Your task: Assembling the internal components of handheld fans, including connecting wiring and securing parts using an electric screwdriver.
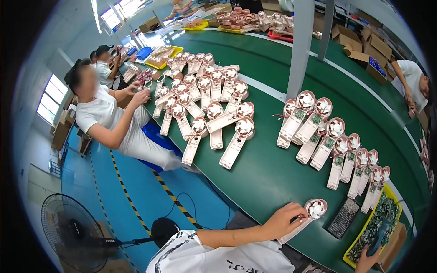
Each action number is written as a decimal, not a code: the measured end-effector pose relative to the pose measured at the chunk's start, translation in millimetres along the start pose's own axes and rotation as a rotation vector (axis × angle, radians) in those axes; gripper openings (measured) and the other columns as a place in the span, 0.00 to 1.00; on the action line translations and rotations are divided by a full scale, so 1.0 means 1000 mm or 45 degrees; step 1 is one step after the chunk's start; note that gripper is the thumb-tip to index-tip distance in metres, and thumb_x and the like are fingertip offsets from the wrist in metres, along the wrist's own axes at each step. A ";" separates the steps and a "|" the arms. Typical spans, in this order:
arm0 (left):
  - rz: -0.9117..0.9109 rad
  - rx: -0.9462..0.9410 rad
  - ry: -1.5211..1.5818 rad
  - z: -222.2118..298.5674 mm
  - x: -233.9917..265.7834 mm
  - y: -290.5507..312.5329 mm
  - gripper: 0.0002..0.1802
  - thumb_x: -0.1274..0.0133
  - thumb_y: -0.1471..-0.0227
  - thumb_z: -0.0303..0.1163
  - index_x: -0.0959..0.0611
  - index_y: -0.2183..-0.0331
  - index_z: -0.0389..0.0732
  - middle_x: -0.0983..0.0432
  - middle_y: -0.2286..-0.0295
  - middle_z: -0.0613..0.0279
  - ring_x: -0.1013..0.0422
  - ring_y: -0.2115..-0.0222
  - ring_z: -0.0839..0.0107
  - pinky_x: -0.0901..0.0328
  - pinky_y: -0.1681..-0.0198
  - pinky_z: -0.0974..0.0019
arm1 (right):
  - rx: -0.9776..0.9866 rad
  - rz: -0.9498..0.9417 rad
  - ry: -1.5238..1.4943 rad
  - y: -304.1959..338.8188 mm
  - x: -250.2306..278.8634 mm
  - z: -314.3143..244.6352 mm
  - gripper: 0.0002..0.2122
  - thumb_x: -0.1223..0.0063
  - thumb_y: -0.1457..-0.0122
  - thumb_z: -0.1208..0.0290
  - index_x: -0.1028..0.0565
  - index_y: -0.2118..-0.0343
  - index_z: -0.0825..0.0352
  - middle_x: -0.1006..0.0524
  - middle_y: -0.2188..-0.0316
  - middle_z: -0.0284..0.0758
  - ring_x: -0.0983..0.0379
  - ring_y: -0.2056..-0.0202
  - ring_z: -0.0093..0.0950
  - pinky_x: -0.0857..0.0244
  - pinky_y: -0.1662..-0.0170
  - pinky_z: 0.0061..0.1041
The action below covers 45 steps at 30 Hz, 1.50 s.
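Note:
My left hand (287, 222) is closed over the handle of a pale pink fan housing (316, 209) near the table's front edge. Its fingertips are bent together just below the white fan blades; whatever small part may lie under them is hidden. At the lower right, my right hand (367, 261) is wrapped round a dark teal electric screwdriver (378, 237), which is over a yellow tray (350, 255) of green circuit boards (387, 207). Between the hands lies a dark speckled tray (343, 218), its small contents too fine to make out.
Rows of fan housings with circuit boards (334, 145) stretch up the right side of the green table (255, 177). Many more fan housings (205, 98) crowd its left side, where a co-worker (107, 109) sits. A grey post (300, 50) rises beyond. A floor fan (73, 232) stands left.

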<state>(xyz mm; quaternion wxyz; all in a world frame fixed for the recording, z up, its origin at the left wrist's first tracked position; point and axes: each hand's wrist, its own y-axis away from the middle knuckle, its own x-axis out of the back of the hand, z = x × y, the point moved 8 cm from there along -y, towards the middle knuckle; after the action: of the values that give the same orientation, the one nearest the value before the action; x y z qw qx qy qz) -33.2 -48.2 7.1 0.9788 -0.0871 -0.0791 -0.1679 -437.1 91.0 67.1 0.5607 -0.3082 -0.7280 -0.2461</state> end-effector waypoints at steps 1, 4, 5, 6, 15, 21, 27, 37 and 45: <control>0.053 -0.083 -0.019 0.007 0.001 -0.002 0.05 0.43 0.48 0.26 0.20 0.66 0.38 0.28 0.70 0.60 0.30 0.67 0.65 0.35 0.64 0.65 | -0.038 0.130 -0.004 0.005 0.006 -0.001 0.38 0.43 0.46 0.48 0.38 0.41 0.75 0.37 0.42 0.54 0.40 0.42 0.50 0.47 0.38 0.43; 0.007 -0.029 0.017 0.002 -0.003 -0.007 0.06 0.44 0.47 0.27 0.19 0.65 0.39 0.27 0.72 0.60 0.30 0.71 0.65 0.35 0.66 0.65 | -0.095 0.206 0.217 0.026 0.011 -0.046 0.34 0.41 0.45 0.54 0.36 0.43 0.76 0.31 0.48 0.55 0.33 0.49 0.49 0.39 0.44 0.41; 0.007 -0.031 0.020 0.000 -0.003 -0.007 0.06 0.44 0.47 0.27 0.19 0.65 0.39 0.27 0.72 0.60 0.30 0.71 0.65 0.35 0.66 0.65 | -0.036 0.094 -0.745 0.040 -0.011 -0.059 0.23 0.41 0.43 0.66 0.30 0.49 0.77 0.21 0.64 0.48 0.25 0.65 0.39 0.29 0.63 0.35; -0.008 -0.061 -0.033 -0.001 -0.004 -0.006 0.06 0.45 0.46 0.29 0.19 0.64 0.39 0.27 0.73 0.60 0.30 0.72 0.64 0.35 0.67 0.65 | -0.155 -0.207 -1.658 0.053 -0.052 -0.060 0.11 0.44 0.43 0.75 0.27 0.59 0.75 0.24 0.78 0.37 0.30 0.78 0.27 0.38 0.80 0.25; -0.471 0.476 0.627 -0.027 -0.020 -0.002 0.14 0.52 0.39 0.36 0.19 0.60 0.35 0.28 0.75 0.68 0.38 0.76 0.82 0.40 0.72 0.73 | 0.113 -0.595 -1.976 0.118 -0.125 -0.212 0.19 0.48 0.45 0.75 0.35 0.51 0.70 0.29 0.68 0.35 0.32 0.74 0.19 0.43 0.87 0.16; -0.608 0.890 1.010 -0.040 -0.032 -0.004 0.14 0.51 0.39 0.41 0.22 0.70 0.40 0.35 0.80 0.72 0.45 0.84 0.84 0.54 0.85 0.75 | 0.162 -0.693 -1.383 0.120 -0.121 -0.222 0.16 0.41 0.46 0.78 0.29 0.55 0.72 0.27 0.78 0.32 0.35 0.82 0.20 0.42 0.82 0.20; -0.507 0.883 0.948 -0.048 -0.033 -0.004 0.12 0.47 0.42 0.38 0.21 0.69 0.38 0.32 0.80 0.70 0.43 0.84 0.85 0.51 0.85 0.75 | 0.372 -0.569 -1.021 0.118 -0.098 -0.224 0.23 0.35 0.49 0.71 0.30 0.52 0.77 0.25 0.70 0.38 0.30 0.73 0.28 0.35 0.69 0.27; -0.379 0.832 0.956 -0.040 -0.031 0.004 0.09 0.47 0.43 0.30 0.21 0.63 0.35 0.26 0.75 0.68 0.38 0.81 0.86 0.45 0.81 0.78 | 0.021 -0.697 -1.005 0.129 -0.086 -0.217 0.28 0.35 0.48 0.70 0.33 0.48 0.79 0.25 0.75 0.39 0.31 0.77 0.27 0.36 0.73 0.28; -0.473 0.654 0.893 -0.044 -0.029 -0.001 0.11 0.45 0.48 0.23 0.20 0.60 0.36 0.23 0.72 0.67 0.30 0.73 0.82 0.33 0.72 0.73 | -0.336 -0.852 -1.735 0.144 -0.133 -0.200 0.13 0.45 0.45 0.79 0.31 0.58 0.71 0.30 0.79 0.30 0.39 0.87 0.16 0.45 0.87 0.17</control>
<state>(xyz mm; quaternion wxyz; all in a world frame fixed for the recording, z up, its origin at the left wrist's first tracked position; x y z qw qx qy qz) -54.9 -48.9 -40.9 0.8896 0.2354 0.2032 -0.3347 -175.6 26.1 -10.0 -0.1573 -0.2196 -0.9316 -0.2432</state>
